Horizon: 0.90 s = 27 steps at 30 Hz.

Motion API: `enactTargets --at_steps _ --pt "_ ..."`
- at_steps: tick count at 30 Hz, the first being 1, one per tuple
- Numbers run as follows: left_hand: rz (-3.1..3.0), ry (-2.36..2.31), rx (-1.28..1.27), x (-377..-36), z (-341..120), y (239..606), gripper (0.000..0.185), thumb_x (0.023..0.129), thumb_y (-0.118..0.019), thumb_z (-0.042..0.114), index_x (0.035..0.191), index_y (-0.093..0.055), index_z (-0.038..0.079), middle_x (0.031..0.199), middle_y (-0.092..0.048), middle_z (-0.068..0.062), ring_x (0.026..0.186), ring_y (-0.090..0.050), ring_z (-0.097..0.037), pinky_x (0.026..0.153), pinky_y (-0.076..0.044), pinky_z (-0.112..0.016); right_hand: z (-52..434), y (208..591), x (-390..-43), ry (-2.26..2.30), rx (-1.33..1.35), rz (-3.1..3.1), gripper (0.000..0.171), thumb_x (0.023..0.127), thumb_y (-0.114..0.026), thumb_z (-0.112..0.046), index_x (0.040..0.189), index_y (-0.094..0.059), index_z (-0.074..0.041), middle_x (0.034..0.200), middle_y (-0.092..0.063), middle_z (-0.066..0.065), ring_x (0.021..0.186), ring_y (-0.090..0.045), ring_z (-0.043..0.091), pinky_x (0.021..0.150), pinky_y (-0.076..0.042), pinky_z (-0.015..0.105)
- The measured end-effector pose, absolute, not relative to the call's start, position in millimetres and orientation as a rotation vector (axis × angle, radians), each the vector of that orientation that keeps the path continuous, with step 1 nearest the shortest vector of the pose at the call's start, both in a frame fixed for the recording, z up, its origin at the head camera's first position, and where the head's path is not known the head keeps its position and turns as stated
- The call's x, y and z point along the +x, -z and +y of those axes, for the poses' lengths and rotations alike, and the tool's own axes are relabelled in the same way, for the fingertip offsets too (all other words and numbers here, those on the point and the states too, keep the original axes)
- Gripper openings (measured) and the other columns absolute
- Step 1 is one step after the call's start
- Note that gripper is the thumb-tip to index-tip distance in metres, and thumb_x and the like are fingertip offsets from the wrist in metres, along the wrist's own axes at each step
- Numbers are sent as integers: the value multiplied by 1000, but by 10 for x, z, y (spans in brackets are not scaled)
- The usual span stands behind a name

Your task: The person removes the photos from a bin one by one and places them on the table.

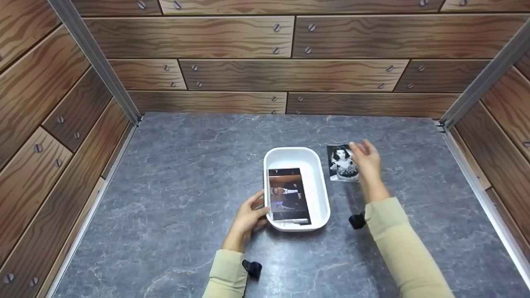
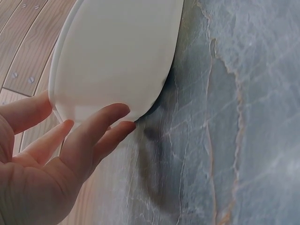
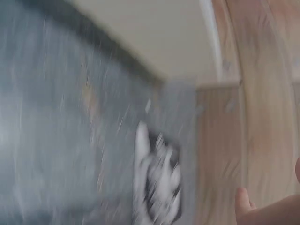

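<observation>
A white rounded tub (image 1: 322,186) stands on the table with a colour photo (image 1: 290,196) of a person in a dark suit lying inside it. My left hand (image 1: 247,216) holds the tub's near left side. In the left wrist view, the thumb (image 2: 28,112) is at the rim while other fingertips lie against the outer wall. Right of the tub lies a black-and-white photo (image 1: 343,163) of a person in a pale dress. My right hand (image 1: 367,159) hovers over its right edge, fingers loosely bent and holding nothing. The right wrist view is blurred.
The grey marbled table (image 1: 186,178) extends around the tub. Plank-patterned walls (image 1: 240,74) with metal corner posts (image 1: 99,62) enclose it at the back and both sides. Dark wrist devices (image 1: 253,269) hang by both sleeves.
</observation>
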<state>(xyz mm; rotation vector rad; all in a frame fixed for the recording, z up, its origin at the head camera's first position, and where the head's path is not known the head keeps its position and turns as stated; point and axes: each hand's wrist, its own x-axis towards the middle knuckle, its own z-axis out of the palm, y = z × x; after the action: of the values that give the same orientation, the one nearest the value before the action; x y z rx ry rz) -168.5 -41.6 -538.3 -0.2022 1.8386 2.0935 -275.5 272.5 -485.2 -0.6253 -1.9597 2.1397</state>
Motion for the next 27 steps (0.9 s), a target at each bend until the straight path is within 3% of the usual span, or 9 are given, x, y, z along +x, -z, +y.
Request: enactTargets --at_steps 4,6,10,13,19,24,27 --pt "1847 -2078 -210 -1703 -416 5402 61 90 -61 -1 146 -40 5 141 -46 -28 100 -66 -28 70 -60 -33 2389 4861 -2573 -2168 -459 -2005 61 96 -54 -7 148 -26 7 129 -52 18 97 -54 3 88 -50 16" --pt "1844 -2073 -226 -1710 -411 5414 62 90 -60 -2 147 -38 4 142 -45 -29 101 -65 -29 70 -61 -34 2220 4916 -2471 -2197 -392 -2052 60 96 -53 -5 147 -26 8 128 -52 18 104 -54 7 91 -49 19" --pt "1831 -2079 -240 -1706 -399 5410 63 90 -60 -3 148 -37 5 144 -42 -30 104 -64 -32 70 -60 -34 1915 5053 -2284 -2240 -302 -2191 67 94 -56 -3 150 -20 7 144 -39 30 130 -44 34 112 -39 39" --pt "1827 -2083 -238 -1703 -385 5417 63 90 -60 -3 147 -38 5 144 -43 -29 103 -65 -30 69 -60 -32 1755 5161 -2196 -2234 -303 -2286 71 93 -59 -4 150 -18 7 146 -35 34 133 -39 45 116 -32 47" --pt "1830 -2078 -245 -1699 -372 5421 62 89 -62 -1 147 -40 6 144 -42 -30 103 -64 -29 70 -60 -32 1618 5222 -2064 -2138 -356 -2481 76 91 -65 -16 147 -21 12 146 -27 40 136 -30 50 116 -28 52" --pt "1844 -2069 -243 -1702 -383 5416 62 89 -61 -2 147 -40 6 144 -43 -29 103 -64 -28 68 -60 -31 1598 5336 -2094 -2147 -391 -2510 83 87 -69 -13 148 -18 11 146 -28 39 131 -37 46 114 -32 50" --pt "1852 -2064 -236 -1704 -397 5422 61 90 -60 -2 147 -40 6 143 -44 -28 100 -65 -25 66 -59 -30 1706 5894 -2318 -2120 -340 -2512 94 78 -80 -20 149 -24 6 143 -38 32 128 -43 38 110 -39 40"
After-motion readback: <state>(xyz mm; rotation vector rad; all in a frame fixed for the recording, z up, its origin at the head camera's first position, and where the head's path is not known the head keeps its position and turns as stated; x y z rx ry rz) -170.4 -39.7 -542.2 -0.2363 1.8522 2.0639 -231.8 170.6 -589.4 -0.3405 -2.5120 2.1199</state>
